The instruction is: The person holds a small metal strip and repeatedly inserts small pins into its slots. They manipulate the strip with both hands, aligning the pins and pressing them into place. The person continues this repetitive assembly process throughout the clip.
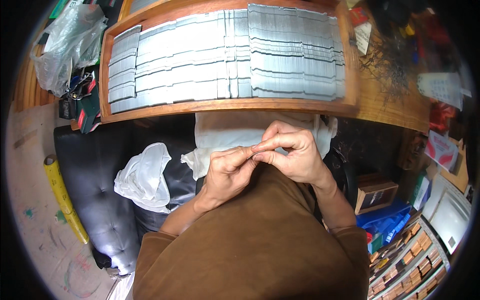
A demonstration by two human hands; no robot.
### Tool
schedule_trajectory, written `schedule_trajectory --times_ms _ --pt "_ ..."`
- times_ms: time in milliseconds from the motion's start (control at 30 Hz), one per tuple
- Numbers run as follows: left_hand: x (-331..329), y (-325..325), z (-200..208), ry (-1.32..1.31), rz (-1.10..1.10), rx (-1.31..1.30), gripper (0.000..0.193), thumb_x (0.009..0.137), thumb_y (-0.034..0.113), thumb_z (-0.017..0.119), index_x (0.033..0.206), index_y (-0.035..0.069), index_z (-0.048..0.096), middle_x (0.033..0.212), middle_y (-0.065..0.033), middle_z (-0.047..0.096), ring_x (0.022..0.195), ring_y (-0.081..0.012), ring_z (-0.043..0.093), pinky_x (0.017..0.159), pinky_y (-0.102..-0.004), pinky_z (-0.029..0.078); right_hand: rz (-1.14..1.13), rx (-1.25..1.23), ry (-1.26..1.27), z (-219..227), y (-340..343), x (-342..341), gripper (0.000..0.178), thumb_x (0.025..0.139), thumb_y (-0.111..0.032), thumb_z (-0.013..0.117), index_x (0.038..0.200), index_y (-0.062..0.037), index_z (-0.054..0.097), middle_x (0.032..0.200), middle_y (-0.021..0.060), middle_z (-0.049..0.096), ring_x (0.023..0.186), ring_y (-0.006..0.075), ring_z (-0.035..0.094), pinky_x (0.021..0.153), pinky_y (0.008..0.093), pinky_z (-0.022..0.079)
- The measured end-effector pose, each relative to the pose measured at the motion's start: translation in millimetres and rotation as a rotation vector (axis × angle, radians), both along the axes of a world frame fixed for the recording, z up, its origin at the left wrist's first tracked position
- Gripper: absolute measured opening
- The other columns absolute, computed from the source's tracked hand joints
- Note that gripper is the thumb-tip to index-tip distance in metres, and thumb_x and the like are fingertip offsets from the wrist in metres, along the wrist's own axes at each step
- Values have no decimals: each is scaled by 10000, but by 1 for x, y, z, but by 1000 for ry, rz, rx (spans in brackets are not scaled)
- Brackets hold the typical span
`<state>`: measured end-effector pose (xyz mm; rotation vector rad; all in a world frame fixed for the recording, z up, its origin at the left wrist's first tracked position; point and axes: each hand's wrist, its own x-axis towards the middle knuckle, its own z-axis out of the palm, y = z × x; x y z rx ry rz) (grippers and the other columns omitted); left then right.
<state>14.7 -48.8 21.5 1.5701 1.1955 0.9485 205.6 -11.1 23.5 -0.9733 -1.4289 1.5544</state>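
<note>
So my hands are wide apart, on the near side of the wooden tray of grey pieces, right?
Not quite: your left hand and right hand aren't wide apart; their fingers meet, as the head view shows. They are on the near side of the wooden tray of grey pieces.

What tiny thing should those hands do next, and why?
Perhaps the right hand should ease slowly away from the left hand, just a little. They meet at their fingertips, close together, and I can't tell whether something small is pinched between them. A slow, tiny parting would probably show it, with less chance of dropping anything.
</note>
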Motion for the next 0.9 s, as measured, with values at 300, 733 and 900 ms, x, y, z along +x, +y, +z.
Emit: schedule_trajectory --times_ms 300,733,900 --pt "-4 3 -1 -42 -45 -39 275 870 -92 701 1128 -12 748 915 -182 765 754 -273 752 669 -316 579 23 17 -25 2 4 1 126 822 8 832 942 -24 809 838 49 700 787 133 663 692 267 529" --pt "8 -2 4 -15 80 6 202 887 -45 769 1089 -43 755 894 -148 782 752 -173 753 655 -261 554 -84 117 12 -1 -2 -8 156 932 -127 778 1001 13 771 819 65 659 726 132 627 636 272 510" --pt "5 -1 -4 -60 57 47 277 871 -56 767 1144 -16 739 887 -170 764 753 -244 756 659 -304 572 -81 -87 114 6 -2 -1 224 965 -157 751 1063 44 739 902 79 708 803 129 669 683 273 539"
